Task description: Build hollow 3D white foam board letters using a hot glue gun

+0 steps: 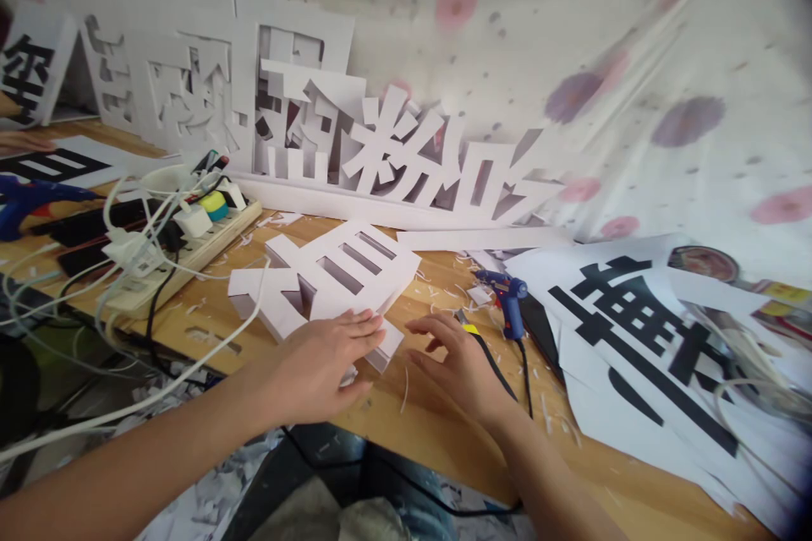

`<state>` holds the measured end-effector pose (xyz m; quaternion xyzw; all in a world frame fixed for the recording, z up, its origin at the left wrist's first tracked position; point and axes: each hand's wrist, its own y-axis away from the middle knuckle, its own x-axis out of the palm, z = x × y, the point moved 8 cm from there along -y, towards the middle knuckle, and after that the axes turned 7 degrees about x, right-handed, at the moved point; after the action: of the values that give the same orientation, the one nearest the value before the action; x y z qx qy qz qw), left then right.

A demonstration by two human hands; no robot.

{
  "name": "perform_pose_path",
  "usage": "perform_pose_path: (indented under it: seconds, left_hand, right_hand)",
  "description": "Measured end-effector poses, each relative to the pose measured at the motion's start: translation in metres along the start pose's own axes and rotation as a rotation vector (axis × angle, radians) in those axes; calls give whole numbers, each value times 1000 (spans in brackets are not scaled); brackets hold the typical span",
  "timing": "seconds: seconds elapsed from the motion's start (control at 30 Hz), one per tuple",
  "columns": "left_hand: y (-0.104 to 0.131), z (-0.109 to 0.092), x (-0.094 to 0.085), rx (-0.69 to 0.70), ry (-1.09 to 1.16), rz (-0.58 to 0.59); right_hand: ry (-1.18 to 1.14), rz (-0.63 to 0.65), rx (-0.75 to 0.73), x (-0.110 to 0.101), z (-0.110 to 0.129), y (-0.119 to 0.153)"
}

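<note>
A white three-dimensional foam-board character [333,270] with slotted openings lies on the wooden table in front of me. My left hand [336,355] rests on its near edge, palm down with the fingers stretched out. Just right of the character, my right hand [453,359] hovers over the table with its fingers bent and apart, holding nothing that I can see. Behind it are a blue glue gun [509,302] and a yellow-and-black utility knife [485,347], partly covered by the hand.
Several white cut-out characters [393,144] stand along the back. A power strip [183,266] with tangled cables is at left, and a white cable crosses my left arm's side. Paper sheets with black characters [647,338] lie at right. Another person's hand [25,142] shows at far left.
</note>
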<state>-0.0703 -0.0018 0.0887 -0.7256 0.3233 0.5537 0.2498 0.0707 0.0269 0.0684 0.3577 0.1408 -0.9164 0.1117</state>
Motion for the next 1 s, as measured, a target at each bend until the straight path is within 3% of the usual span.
perform_pose_path:
  seconds: [0.33, 0.6, 1.0]
  left_hand:
    - [-1, -3, -1, 17, -26, 4]
    - [0, -2, -1, 3, -29, 14]
    - [2, -1, -2, 25, 54, -64]
  right_hand:
    - [11, 92, -200, 1, 7, -20]
    - [96, 10, 28, -6, -19, -20]
    - [41, -48, -5, 1, -5, -27]
